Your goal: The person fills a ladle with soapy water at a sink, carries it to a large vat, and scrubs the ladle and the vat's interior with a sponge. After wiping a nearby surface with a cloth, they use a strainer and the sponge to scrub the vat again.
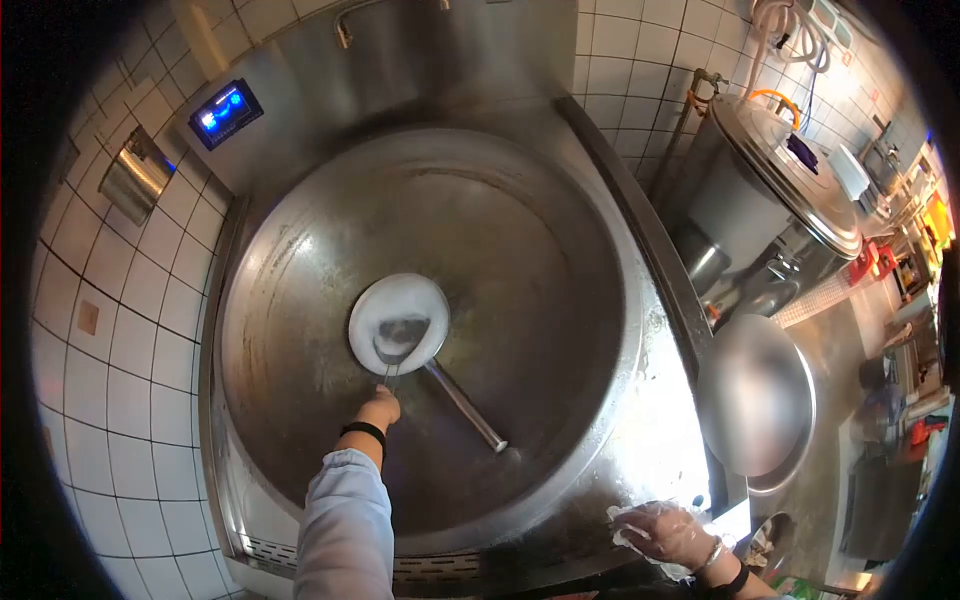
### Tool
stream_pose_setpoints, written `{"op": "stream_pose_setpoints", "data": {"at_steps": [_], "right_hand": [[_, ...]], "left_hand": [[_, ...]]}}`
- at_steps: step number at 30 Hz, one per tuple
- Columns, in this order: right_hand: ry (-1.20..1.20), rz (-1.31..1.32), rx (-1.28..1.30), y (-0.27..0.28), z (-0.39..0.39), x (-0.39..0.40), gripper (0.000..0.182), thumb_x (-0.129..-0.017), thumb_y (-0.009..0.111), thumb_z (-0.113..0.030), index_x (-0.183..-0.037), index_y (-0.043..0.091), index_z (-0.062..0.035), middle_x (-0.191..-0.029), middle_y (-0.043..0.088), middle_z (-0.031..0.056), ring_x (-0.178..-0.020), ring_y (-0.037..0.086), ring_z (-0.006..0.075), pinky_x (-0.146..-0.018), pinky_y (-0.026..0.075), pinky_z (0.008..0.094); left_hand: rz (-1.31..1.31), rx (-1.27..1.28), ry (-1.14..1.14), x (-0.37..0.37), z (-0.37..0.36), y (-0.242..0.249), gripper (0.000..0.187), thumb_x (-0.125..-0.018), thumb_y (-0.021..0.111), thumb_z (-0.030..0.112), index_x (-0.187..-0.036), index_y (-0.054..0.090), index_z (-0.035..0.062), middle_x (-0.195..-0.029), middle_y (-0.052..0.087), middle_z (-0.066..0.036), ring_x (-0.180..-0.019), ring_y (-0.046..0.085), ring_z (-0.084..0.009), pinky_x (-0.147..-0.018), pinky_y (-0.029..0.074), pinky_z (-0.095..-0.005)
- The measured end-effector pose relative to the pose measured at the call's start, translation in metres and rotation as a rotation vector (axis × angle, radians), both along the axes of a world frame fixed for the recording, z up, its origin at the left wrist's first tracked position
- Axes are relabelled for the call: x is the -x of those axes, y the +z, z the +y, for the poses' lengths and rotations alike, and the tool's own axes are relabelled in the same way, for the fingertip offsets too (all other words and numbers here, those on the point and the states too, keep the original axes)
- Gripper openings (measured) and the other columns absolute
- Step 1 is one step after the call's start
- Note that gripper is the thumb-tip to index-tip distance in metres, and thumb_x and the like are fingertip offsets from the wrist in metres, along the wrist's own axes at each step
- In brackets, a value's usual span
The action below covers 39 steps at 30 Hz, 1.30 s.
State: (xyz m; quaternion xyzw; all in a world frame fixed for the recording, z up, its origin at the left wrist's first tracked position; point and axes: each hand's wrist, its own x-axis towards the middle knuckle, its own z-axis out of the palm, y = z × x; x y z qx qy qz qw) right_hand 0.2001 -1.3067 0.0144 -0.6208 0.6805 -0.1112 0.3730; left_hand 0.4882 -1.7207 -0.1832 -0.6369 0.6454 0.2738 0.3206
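Observation:
My left hand [380,408] is closed around the thin wire handle of a small strainer [400,345]. The strainer's head lies inside the round bowl of a large ladle [363,310], which looks pale and whitish inside. That ladle sits in a huge steel wok [530,260], with its tubular handle [468,408] pointing down and right. Over the wok's right front rim, my right hand [665,533] is curled, with thin crumpled clear plastic around its fingers. Whether the plastic is a glove or a loose piece is hard to tell.
A steel basin [800,430] with blurred contents stands right of the wok. Behind it is a tall lidded steel drum [740,190]. A lit control panel [225,113] and a metal holder [137,180] are at upper left. A tap [343,35] hangs over the back.

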Motion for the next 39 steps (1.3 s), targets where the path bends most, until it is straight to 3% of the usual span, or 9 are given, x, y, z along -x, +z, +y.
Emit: {"op": "stream_pose_setpoints", "data": {"at_steps": [6,13,19,22,26,27,28,33,39], "right_hand": [[-0.076,-0.019,0.106,0.006,-0.016,0.004,0.018,-0.079,0.059,-0.015,-0.096,0.062,-0.0092,-0.088,0.063,0.0109,-0.077,0.061,0.0267,-0.068,0.048,0.0354],[-0.049,-0.097,0.049,0.005,-0.030,0.003,0.035,-0.081,0.059,-0.022,-0.112,0.054,-0.0079,-0.095,0.062,0.0145,-0.087,0.059,0.0299,-0.074,0.048,0.0365],[-0.080,-0.070,0.118,0.013,-0.028,0.010,0.036,-0.080,0.060,-0.021,-0.112,0.054,-0.0070,-0.095,0.062,0.0145,-0.086,0.059,0.0304,-0.073,0.048,0.0375],[-0.092,-0.046,0.082,0.013,-0.027,0.014,0.036,-0.080,0.060,-0.021,-0.113,0.053,-0.0075,-0.095,0.062,0.0143,-0.086,0.059,0.0309,-0.073,0.048,0.0379],[-0.050,-0.056,0.120,0.005,-0.027,0.011,0.036,-0.080,0.059,-0.022,-0.114,0.053,-0.0082,-0.096,0.062,0.0132,-0.087,0.059,0.0309,-0.073,0.048,0.0377],[-0.041,-0.057,0.118,0.007,-0.026,0.010,0.036,-0.080,0.059,-0.022,-0.114,0.053,-0.0082,-0.096,0.062,0.0132,-0.087,0.059,0.0309,-0.073,0.048,0.0377],[-0.046,-0.050,0.117,0.009,-0.027,0.010,0.036,-0.080,0.059,-0.022,-0.113,0.054,-0.0085,-0.096,0.061,0.0131,-0.087,0.059,0.0308,-0.073,0.048,0.0376],[-0.077,-0.050,0.143,0.006,-0.023,0.016,0.035,-0.080,0.060,-0.022,-0.112,0.055,-0.0090,-0.098,0.061,0.0123,-0.087,0.059,0.0303,-0.073,0.048,0.0373],[-0.069,-0.037,0.099,0.009,-0.026,0.013,0.034,-0.079,0.060,-0.020,-0.112,0.056,-0.0097,-0.098,0.062,0.0115,-0.085,0.059,0.0298,-0.071,0.048,0.0362]], "left_hand": [[0.225,0.353,0.143,-0.002,-0.006,0.034,0.039,-0.084,0.040,0.010,-0.120,0.034,-0.0053,-0.120,0.045,-0.027,-0.110,0.047,-0.0389,-0.093,0.038,-0.0439],[-0.052,-0.046,-0.042,-0.001,0.000,-0.008,0.052,-0.079,0.050,0.007,-0.121,0.025,-0.0116,-0.117,0.047,-0.028,-0.111,0.048,-0.0365,-0.092,0.040,-0.0406],[0.064,0.245,0.043,0.026,0.009,0.056,0.050,-0.081,0.048,0.009,-0.124,0.027,-0.0068,-0.120,0.045,-0.028,-0.114,0.044,-0.0376,-0.096,0.035,-0.0429],[0.080,0.290,0.101,0.003,0.019,0.008,0.051,-0.080,0.048,0.008,-0.124,0.028,-0.0091,-0.118,0.046,-0.029,-0.112,0.046,-0.0371,-0.094,0.037,-0.0410],[0.072,0.009,0.143,0.031,0.025,0.054,0.039,-0.078,0.048,0.009,-0.110,0.046,-0.0125,-0.108,0.053,-0.030,-0.104,0.053,-0.0359,-0.084,0.045,-0.0384],[0.022,0.065,-0.175,0.017,0.005,0.027,0.036,-0.076,0.048,0.007,-0.106,0.050,-0.0120,-0.102,0.055,-0.030,-0.101,0.054,-0.0373,-0.082,0.045,-0.0387],[0.028,0.004,-0.088,0.024,-0.005,0.054,0.040,-0.076,0.044,0.002,-0.114,0.037,-0.0094,-0.092,0.057,-0.027,-0.073,0.062,-0.0320,-0.059,0.049,-0.0433],[0.117,0.380,-0.062,0.008,0.014,0.090,0.043,-0.078,0.044,0.003,-0.118,0.034,-0.0114,-0.108,0.052,-0.030,-0.090,0.059,-0.0380,-0.072,0.049,-0.0438],[-0.054,0.140,-0.180,0.000,0.015,0.012,0.044,-0.078,0.048,0.006,-0.116,0.036,-0.0113,-0.117,0.046,-0.031,-0.111,0.047,-0.0369,-0.092,0.040,-0.0388]]}}
